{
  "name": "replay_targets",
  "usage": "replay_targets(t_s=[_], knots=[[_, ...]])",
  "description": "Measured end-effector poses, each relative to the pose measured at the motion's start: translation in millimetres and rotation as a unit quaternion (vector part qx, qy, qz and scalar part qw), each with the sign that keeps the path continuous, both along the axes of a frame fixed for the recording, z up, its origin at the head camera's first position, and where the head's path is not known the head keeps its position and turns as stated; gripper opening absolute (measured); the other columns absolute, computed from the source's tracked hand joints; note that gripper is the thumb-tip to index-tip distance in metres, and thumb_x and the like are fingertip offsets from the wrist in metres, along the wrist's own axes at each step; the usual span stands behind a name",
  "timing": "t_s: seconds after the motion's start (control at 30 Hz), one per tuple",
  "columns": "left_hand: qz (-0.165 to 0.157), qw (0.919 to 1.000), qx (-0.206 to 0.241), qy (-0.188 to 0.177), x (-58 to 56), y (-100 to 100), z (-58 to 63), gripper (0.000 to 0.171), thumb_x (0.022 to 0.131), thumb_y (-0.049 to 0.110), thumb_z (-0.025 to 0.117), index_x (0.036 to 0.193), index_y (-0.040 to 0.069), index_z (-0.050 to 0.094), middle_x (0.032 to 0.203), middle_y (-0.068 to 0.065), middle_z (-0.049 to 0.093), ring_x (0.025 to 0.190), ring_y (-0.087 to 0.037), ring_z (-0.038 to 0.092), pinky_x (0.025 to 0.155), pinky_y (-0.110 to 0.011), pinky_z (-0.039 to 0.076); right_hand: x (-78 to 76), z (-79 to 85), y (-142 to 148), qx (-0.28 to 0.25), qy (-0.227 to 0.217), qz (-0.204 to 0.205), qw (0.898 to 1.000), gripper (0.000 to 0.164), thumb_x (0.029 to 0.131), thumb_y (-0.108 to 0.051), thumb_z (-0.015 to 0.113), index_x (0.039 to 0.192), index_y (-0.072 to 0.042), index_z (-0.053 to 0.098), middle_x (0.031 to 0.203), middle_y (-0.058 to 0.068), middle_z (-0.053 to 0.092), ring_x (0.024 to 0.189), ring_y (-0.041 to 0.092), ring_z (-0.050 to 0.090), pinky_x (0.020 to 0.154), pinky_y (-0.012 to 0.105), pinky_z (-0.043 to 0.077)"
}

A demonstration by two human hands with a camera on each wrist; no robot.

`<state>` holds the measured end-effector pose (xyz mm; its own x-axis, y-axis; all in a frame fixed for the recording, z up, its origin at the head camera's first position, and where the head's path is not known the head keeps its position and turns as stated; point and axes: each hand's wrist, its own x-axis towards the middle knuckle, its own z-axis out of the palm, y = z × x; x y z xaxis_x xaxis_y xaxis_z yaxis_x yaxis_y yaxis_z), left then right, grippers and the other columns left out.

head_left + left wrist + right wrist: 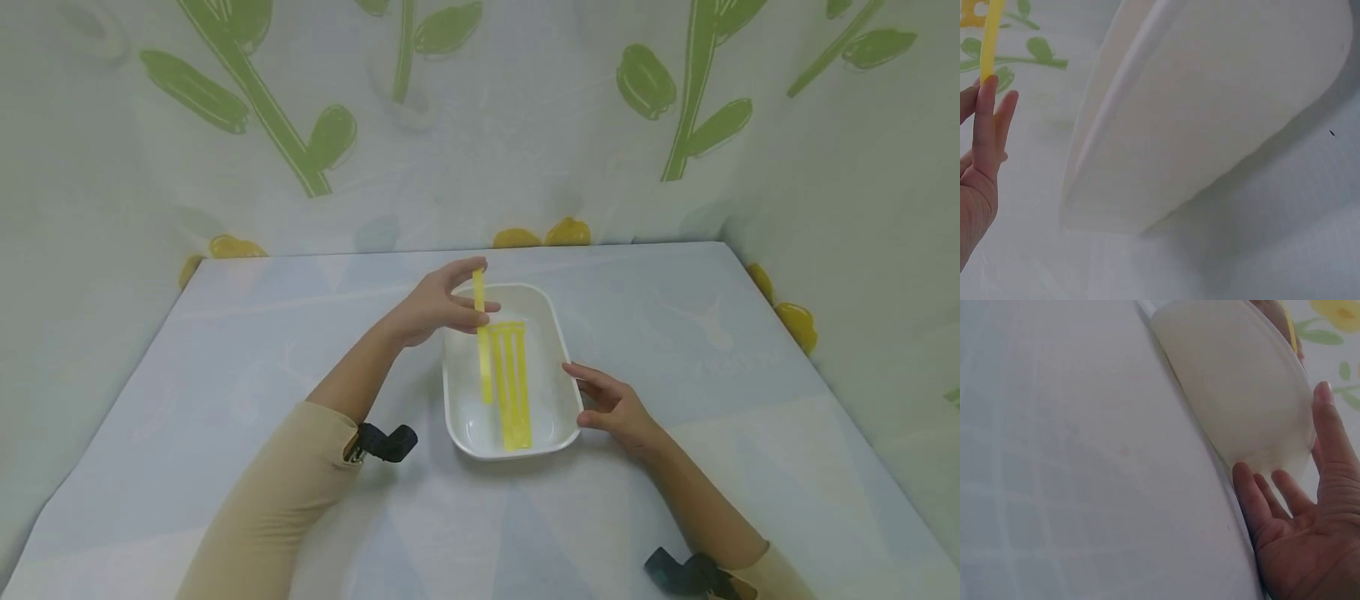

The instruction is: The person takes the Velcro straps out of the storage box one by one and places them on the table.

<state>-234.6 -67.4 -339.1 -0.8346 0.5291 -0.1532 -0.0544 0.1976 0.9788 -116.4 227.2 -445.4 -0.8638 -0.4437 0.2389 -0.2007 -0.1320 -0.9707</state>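
My left hand (441, 302) is over the far left of a white rectangular dish (462, 443), pinching a narrow yellow strip (486, 371) between its fingers and thumb. The strip hangs down over the dish; in the left wrist view its upper part (989, 40) shows above the fingertips. More yellow strips (512, 387) lie side by side lengthwise inside the dish. At the dish's right side, my right hand (618, 412) touches the rim with extended fingers and thumb. The right wrist view shows its fingertips against the dish's outer wall (1235, 381).
The dish stands on a table (712, 467) with a pale patterned cover. Behind the table's far edge hangs a white curtain (495, 158) printed with green leaves and yellow flowers. A black wrist camera (386, 443) is strapped to the left sleeve, another (686, 573) to the right.
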Motion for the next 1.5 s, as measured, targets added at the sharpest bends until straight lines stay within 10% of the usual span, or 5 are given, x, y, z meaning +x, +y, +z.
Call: replay_targets(t_s=[0.7, 1.13, 1.5], knots=[[0.006, 0.9995, 0.025, 0.018, 16.2, -82, -24.5, 0.087, 0.080, -0.001, 0.070, 0.150, 0.021, 0.024, 0.158, -0.003, 0.013, 0.122, -0.024, 0.054, 0.079, -0.038, 0.055, -0.2, 0.4, 0, 0.006, 0.013, -0.008, 1.000, 0.060, 0.082, -0.011, 0.073, 0.137, -0.013, 0.050, 0.139, -0.010, 0.050, 0.122, 0.007, 0.050, 0.094, 0.020, 0.045], [0.038, 0.9987, 0.002, 0.033, 26.9, -94, -54.6, 0.088, 0.080, -0.005, 0.068, 0.151, 0.021, 0.024, 0.158, -0.006, 0.013, 0.117, -0.022, 0.056, 0.074, -0.033, 0.057, -0.6, -0.9, -2, -0.005, 0.000, 0.003, 1.000, 0.061, 0.082, -0.012, 0.073, 0.138, -0.012, 0.049, 0.141, -0.008, 0.049, 0.123, 0.009, 0.050, 0.090, 0.023, 0.049], [0.027, 0.9962, -0.058, 0.059, 27.0, -94, -81.7, 0.088, 0.077, 0.003, 0.076, 0.149, 0.017, 0.028, 0.152, -0.006, 0.033, 0.135, -0.029, 0.038, 0.101, -0.045, 0.041, -2.1, -2.1, 0, -0.006, 0.014, 0.006, 1.000, 0.061, 0.083, -0.011, 0.072, 0.139, -0.009, 0.048, 0.141, -0.008, 0.049, 0.123, 0.009, 0.050, 0.091, 0.022, 0.048]])
